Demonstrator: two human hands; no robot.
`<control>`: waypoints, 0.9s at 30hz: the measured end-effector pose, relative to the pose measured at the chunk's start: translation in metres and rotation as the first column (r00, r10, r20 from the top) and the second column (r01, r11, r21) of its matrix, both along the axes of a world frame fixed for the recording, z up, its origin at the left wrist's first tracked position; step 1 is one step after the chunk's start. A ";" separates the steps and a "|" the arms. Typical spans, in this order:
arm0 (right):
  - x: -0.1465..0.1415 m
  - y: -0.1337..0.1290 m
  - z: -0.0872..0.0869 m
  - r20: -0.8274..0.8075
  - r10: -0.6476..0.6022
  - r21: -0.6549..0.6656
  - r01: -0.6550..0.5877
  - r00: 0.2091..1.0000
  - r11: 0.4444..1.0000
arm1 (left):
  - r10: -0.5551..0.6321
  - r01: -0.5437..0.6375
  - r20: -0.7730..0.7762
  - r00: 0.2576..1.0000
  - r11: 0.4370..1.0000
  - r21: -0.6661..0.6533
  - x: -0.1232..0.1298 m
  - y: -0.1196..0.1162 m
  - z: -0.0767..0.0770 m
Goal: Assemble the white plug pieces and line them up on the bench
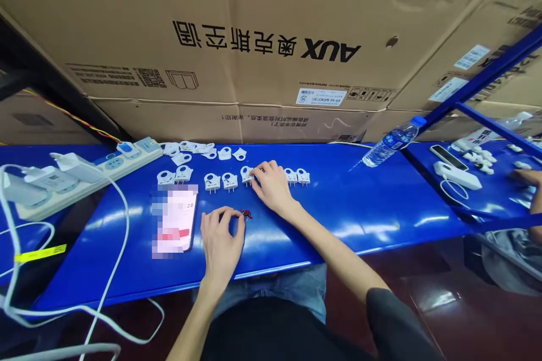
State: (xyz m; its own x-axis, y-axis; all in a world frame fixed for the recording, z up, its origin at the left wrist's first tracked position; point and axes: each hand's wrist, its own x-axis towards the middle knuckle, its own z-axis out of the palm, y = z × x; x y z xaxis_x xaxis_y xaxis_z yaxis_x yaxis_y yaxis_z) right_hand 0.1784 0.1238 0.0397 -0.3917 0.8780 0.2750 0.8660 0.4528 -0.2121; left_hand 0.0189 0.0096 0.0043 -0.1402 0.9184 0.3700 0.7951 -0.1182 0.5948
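My right hand [272, 187] reaches over a row of small white plugs with ring-shaped tops. Its thumb and index finger are closed at the edge of one white plug [246, 175], and the hand covers part of the row. Two more plugs [302, 176] stand to the right of it, and others [212, 181] to the left, pins toward me. My left hand [222, 240] rests on the table with fingers curved and thumb and index finger pinched. Their tips touch a small cluster of red-and-black pieces [246, 214]; what they grip is too small to make out.
Behind the row lie more white ring-shaped parts [197, 149]. A phone [180, 220] lies left of my left hand on the blue table [339, 203]. A power strip [110, 172] with chargers and cables is at the left; a water bottle [392, 142] leans at the right.
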 end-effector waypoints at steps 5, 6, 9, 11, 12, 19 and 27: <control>0.000 0.007 -0.012 0.021 0.018 -0.004 -0.018 1.000 1.000 | -0.011 0.010 -0.025 1.000 1.000 -0.005 -0.001 -0.002 0.000; 0.002 0.005 -0.015 0.023 0.011 -0.002 -0.011 1.000 1.000 | -0.015 0.014 -0.027 1.000 1.000 -0.006 -0.001 -0.003 -0.001; 0.007 0.000 -0.021 0.025 -0.014 0.006 0.013 1.000 1.000 | -0.030 0.029 -0.026 0.999 0.999 -0.019 -0.001 -0.004 -0.001; 0.008 -0.003 -0.023 0.023 -0.025 0.013 0.025 0.999 1.000 | -0.031 0.031 -0.029 0.999 0.999 -0.021 -0.001 -0.004 -0.003; 0.008 -0.004 -0.024 0.021 -0.028 0.017 0.027 0.999 0.999 | -0.031 0.031 -0.033 0.999 0.999 -0.018 -0.001 -0.005 -0.003; -0.002 -0.008 -0.026 0.013 0.028 0.086 -0.029 1.000 0.996 | -0.030 0.030 -0.050 0.998 1.000 0.001 -0.002 -0.008 -0.008; -0.013 -0.010 -0.032 0.006 0.144 0.131 -0.143 0.990 0.981 | -0.024 0.026 -0.062 0.998 0.999 0.024 -0.002 -0.013 -0.015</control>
State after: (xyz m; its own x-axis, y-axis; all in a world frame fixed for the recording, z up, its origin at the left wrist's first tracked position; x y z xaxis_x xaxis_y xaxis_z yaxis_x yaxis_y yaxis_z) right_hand 0.1650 0.1136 0.0080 -0.5100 0.7692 0.3850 0.7892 0.5965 -0.1460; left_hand 0.0166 -0.0033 -0.0105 -0.0935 0.9119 0.3997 0.8267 -0.1526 0.5416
